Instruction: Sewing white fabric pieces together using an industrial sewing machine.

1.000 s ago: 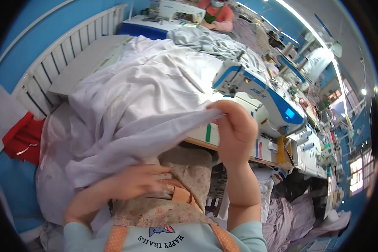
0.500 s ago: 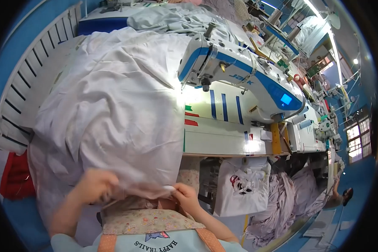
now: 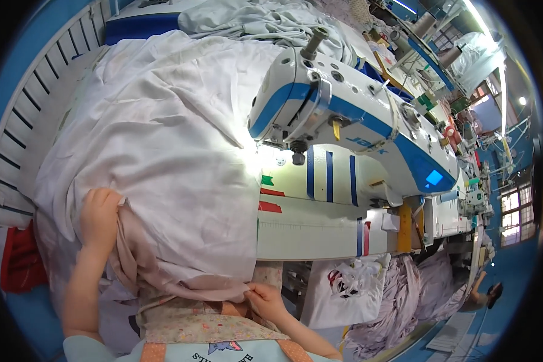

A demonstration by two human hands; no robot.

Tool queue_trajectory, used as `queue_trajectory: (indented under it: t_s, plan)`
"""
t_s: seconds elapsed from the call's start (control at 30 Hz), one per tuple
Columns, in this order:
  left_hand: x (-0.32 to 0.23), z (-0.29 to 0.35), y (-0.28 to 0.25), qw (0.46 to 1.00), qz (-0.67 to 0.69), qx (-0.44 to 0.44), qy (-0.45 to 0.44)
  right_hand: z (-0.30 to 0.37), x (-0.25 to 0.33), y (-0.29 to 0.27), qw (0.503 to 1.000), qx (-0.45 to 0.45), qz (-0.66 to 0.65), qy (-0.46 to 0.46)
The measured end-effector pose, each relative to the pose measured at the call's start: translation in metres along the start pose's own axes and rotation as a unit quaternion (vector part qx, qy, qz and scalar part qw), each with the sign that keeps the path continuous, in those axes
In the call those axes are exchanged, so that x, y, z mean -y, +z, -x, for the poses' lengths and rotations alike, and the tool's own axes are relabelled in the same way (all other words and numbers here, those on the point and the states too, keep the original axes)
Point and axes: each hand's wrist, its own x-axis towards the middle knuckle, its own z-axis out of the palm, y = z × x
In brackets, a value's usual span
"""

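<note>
Both hands are sitting lower and wider apart than half a second ago, and the white fabric (image 3: 163,145) is now lying spread over the sewing table (image 3: 320,229), draping off its near edge just left of the blue-and-white sewing machine (image 3: 344,114). A person's left hand (image 3: 99,214) is closing its fingers on a bunched fold at the cloth's left side, while the right hand (image 3: 265,300) is pinching the hem hanging below the table's front edge. Behind the machine, a pile of pale grey cloth (image 3: 259,21) is resting near a white slatted rail (image 3: 36,102).
</note>
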Motion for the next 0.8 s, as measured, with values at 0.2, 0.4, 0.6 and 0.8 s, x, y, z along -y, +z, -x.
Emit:
queue_trajectory:
  t_s: [0.2, 0.4, 0.6, 0.8]
  plan:
    - [0.002, -0.009, 0.013, 1.0, 0.002, 0.0, -0.006, -0.025, 0.006, -0.006, 0.997, 0.021, 0.07, -0.005]
    - [0.006, -0.013, 0.014, 0.999, 0.049, 0.001, 0.017, -0.04, 0.084, -0.053, 0.942, 0.162, 0.16, -0.245]
    - [0.005, -0.017, 0.011, 0.994, 0.102, -0.007, 0.025, -0.129, 0.146, -0.072, 0.822, -0.15, 0.412, -0.363]
    - [0.005, -0.016, 0.01, 0.994, 0.102, -0.01, 0.027, -0.202, 0.149, -0.061, 0.711, -0.139, 0.603, -0.333]
